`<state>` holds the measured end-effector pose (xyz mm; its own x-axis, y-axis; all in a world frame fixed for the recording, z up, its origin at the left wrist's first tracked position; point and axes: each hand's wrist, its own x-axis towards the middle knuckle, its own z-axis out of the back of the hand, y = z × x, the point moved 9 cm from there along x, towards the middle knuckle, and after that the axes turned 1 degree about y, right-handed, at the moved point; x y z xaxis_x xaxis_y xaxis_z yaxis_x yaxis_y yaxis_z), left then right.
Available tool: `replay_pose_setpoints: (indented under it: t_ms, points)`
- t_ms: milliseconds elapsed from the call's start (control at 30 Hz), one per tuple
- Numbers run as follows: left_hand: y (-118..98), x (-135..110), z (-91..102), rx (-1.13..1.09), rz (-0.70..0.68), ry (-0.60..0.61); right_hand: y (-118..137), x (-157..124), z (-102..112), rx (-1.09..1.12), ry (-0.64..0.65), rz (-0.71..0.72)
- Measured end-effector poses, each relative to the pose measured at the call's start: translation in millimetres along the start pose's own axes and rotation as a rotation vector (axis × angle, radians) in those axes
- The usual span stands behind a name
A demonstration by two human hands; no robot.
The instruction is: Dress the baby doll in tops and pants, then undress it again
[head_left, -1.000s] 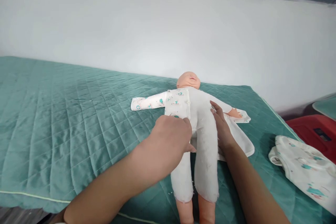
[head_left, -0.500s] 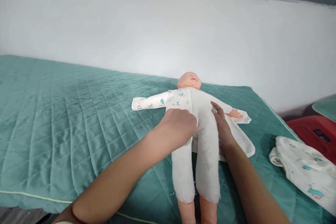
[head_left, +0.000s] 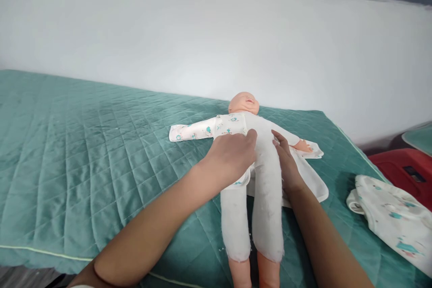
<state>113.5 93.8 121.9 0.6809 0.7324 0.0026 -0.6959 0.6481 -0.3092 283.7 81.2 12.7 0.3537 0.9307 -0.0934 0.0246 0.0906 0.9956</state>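
A baby doll (head_left: 266, 180) with a white cloth body lies on its back on the green quilted mat (head_left: 84, 153), head toward the wall. A white printed baby shirt (head_left: 205, 129) covers its left-side arm and part of the chest; the other half of the shirt (head_left: 310, 177) lies spread under the doll's other arm. My left hand (head_left: 231, 157) rests on the doll's chest, fingers closed on the shirt's front edge. My right hand (head_left: 285, 162) lies flat along the doll's far side, fingers stretched out and touching the body.
A second printed garment (head_left: 391, 220) lies on the mat at the right edge. Beyond it sits a red box (head_left: 401, 171). A white wall runs behind the mat. The mat's left part holds nothing else.
My left hand has moved up from the doll's hip to its chest, drawing the shirt's edge across the body. My right hand has stayed in place.
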Motion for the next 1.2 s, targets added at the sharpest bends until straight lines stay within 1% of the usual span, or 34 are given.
replay_pose_setpoints:
  t_ms: [67,133,200,333,367,433,500,567,667,733,833,900,1000,1100,1200]
  points:
    - [-1,-1,-1.1,0.000,-0.024,0.014,-1,1,1,0.006,-0.007,-0.003]
    - [0,1,-2.6,-0.027,-0.041,-0.001,-1,1,1,0.015,-0.006,-0.005]
    - [1,4,-1.7,-0.114,-0.049,-0.068,0,0,1,0.012,-0.004,-0.010]
    - [-2,8,3.9,-0.367,-0.097,-0.255,1,-1,2,-0.011,-0.014,-0.004]
    - [-5,8,4.1,-0.398,-0.120,-0.277,1,-1,2,-0.012,-0.015,0.006]
    - [-11,8,2.1,-0.412,-0.157,-0.281,1,-1,2,-0.007,-0.010,0.018]
    - [-10,9,1.1,-0.397,-0.155,-0.287,-1,0,2,0.003,0.000,0.022]
    - [-1,10,5.9,-0.373,-0.112,-0.364,-3,1,1,0.024,0.019,0.023]
    - [26,12,17.0,-0.308,-0.024,-0.554,-4,3,0,0.044,0.031,0.031]
    - [42,18,16.6,-0.283,0.017,-0.600,-5,3,0,0.054,0.029,0.025]
    - [60,32,9.1,-0.326,0.088,-0.556,-4,4,-1,0.060,0.031,0.021]
    - [64,41,7.5,-0.347,0.151,-0.510,-3,6,-1,0.051,0.038,0.032]
    - [60,58,9.4,-0.311,0.246,-0.379,-2,10,0,0.027,0.055,0.060]
    - [51,76,13.9,-0.192,0.327,-0.227,-5,15,3,0.006,0.071,0.083]
    - [45,91,17.5,-0.093,0.370,-0.133,-10,18,5,0.003,0.089,0.084]
